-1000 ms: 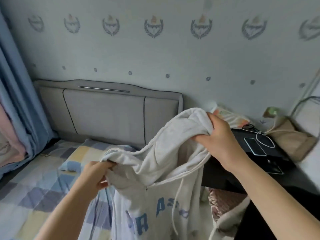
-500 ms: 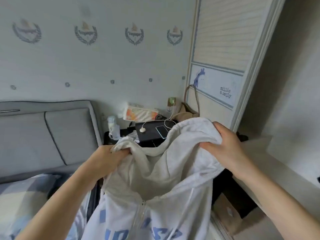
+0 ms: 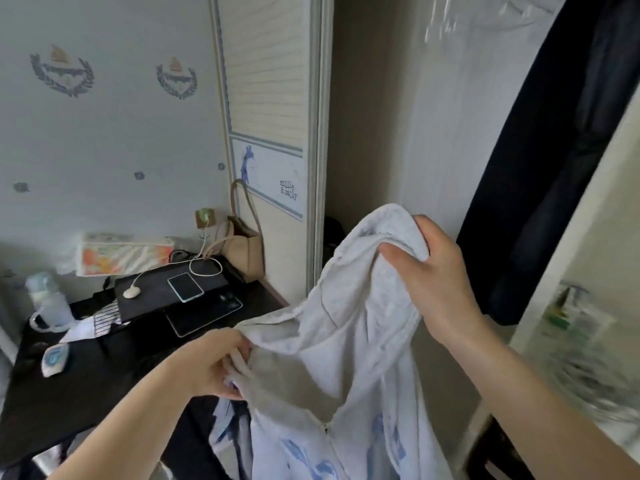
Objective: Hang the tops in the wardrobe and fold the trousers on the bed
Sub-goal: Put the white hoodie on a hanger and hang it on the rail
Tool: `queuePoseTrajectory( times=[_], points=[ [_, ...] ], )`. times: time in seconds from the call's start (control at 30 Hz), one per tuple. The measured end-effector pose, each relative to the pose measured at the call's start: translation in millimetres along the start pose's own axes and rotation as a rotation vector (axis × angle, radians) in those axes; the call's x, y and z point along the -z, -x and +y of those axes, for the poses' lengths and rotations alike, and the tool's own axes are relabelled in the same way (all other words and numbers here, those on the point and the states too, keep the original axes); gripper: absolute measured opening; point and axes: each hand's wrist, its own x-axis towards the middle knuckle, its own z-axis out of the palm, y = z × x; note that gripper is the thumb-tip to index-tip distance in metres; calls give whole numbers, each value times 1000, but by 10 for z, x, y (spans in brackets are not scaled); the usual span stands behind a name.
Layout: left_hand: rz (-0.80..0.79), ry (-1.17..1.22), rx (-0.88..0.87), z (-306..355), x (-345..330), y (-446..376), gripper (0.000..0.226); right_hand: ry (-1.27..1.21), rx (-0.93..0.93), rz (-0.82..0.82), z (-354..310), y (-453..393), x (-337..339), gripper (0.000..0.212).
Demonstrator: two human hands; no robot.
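At the open wardrobe [image 3: 398, 116], I hold the hoodie [image 3: 346, 341] up by its collar: left hand [image 3: 211, 365] bunching one side, right hand [image 3: 429, 282] gripping the hood. No hanger in sight. Risk as I judge it: loose hem catching the cluttered nightstand [image 3: 86, 375], or either grip slipping.

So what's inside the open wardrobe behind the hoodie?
Inside the cream wardrobe, a dark navy garment hangs at right, with clear plastic film above. The pale grey zip hoodie, gripped by both hands, covers the lower interior; no rail or hanger shows.
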Motion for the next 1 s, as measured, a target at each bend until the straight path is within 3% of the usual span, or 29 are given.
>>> queuePoseTrajectory(
  times=[0.03,0.1,0.2,0.3,0.43,0.5,0.6,0.67,0.77,0.87,1.0],
  points=[
    [-119,14,15,2,-87,-75,9,14,3,24,18,-25,66,13],
    [-175,-135,1,83,-326,-225,36,55,23,111,78,-100,305,16],
    [28,-423,-152,282,-663,-437,36,125,47,214,161,-225,573,23],
    [109,-430,-297,536,-770,-632,16,247,79,241,248,-306,704,23],
    [-188,78,-162,1018,-728,-774,19,592,101,289,444,-456,807,11],
    [-299,206,-151,1299,-720,-791,18,804,84,303,541,-537,822,16],
    [-412,172,-223,1748,-682,-726,12,1035,34,341,670,-689,811,28],
    [-502,89,-282,2027,-624,-725,28,1081,-33,365,726,-805,792,28],
    [-638,-102,-355,2429,-531,-771,30,1082,-150,414,800,-988,720,26],
    [-502,-186,-529,2683,-516,-884,39,1081,-200,461,855,-1110,599,24],
    [-249,-90,-763,2912,-574,-1086,28,1077,-304,429,926,-1222,455,16]
  ],
)
